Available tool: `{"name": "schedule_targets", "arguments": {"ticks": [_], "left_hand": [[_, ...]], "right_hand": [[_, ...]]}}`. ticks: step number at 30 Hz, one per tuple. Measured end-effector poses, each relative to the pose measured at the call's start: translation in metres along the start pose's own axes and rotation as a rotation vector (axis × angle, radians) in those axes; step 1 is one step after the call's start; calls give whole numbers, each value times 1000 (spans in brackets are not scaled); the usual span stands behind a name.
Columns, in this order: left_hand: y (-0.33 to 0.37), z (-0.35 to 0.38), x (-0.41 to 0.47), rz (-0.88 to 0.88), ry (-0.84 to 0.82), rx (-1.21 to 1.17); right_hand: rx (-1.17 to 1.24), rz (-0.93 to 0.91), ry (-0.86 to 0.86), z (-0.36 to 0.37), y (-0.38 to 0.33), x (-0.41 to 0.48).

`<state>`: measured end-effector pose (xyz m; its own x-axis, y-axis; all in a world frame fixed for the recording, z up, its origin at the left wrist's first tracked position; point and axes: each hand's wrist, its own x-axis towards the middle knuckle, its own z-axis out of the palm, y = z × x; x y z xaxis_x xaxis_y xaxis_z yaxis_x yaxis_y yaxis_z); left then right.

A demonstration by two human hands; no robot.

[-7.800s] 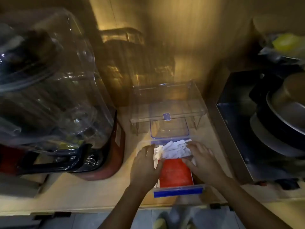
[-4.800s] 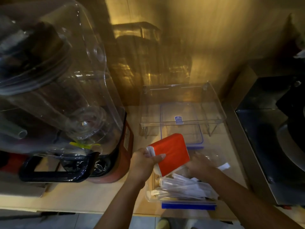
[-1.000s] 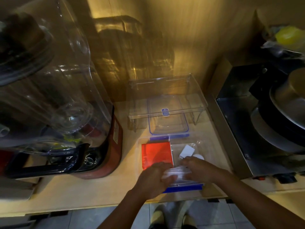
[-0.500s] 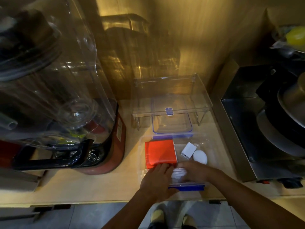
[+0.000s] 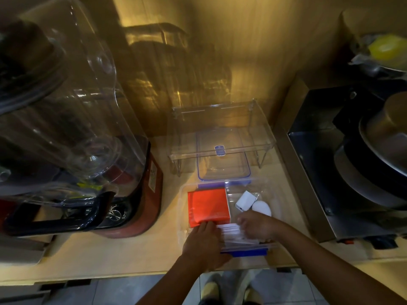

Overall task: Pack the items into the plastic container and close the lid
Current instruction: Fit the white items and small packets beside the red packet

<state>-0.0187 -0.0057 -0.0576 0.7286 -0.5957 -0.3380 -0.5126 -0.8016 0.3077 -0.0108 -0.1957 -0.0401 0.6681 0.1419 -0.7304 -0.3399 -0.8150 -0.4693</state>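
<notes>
Both hands work at the near end of the plastic container [image 5: 183, 208]. The left hand [image 5: 203, 243] lies flat, fingers together, its grip pressing down beside the stack of white packets [image 5: 230, 230], its fingertips touching the near edge of the red packet [image 5: 208, 206]; it closes around nothing. The right hand [image 5: 258, 224] curls over the packets from the other side, but whether its grip pinches them or only nudges them cannot be told. Between them the hands seem to square the packets low enough for the lid to clear.

Farther in, the red packet lies flat along the left wall, and a white adapter [image 5: 245, 200] and a round white piece [image 5: 261, 208] sit touching at the right, leaving the near strip for the packets. The lid [image 5: 223, 159], clear with a blue rim, waits on the tabletop [image 5: 123, 254] just behind the container, partly under a clear stand [image 5: 259, 128]; closing is not yet begun.
</notes>
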Motion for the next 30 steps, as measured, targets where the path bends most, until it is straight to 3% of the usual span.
{"name": "schedule_targets", "arguments": {"ticks": [5,10,15,17,22,27,30], "left_hand": [[-1,2,1,-6,-17,-7],[-1,1,3,-49,-63,-15],[0,-2,4,-7,-91,-25],[0,-2,5,3,-95,13],[1,-3,5,-60,-111,32],[2,-3,4,-55,-101,37],[0,-2,3,-17,-73,59]], "right_hand": [[-191,101,135,-3,7,1],[130,22,45,9,-8,6],[49,62,143,-3,8,8],[13,60,118,-7,7,8],[216,-54,-14,1,-10,-1],[-162,67,221,-11,-1,-10],[-252,177,99,-17,-2,-19]]}}
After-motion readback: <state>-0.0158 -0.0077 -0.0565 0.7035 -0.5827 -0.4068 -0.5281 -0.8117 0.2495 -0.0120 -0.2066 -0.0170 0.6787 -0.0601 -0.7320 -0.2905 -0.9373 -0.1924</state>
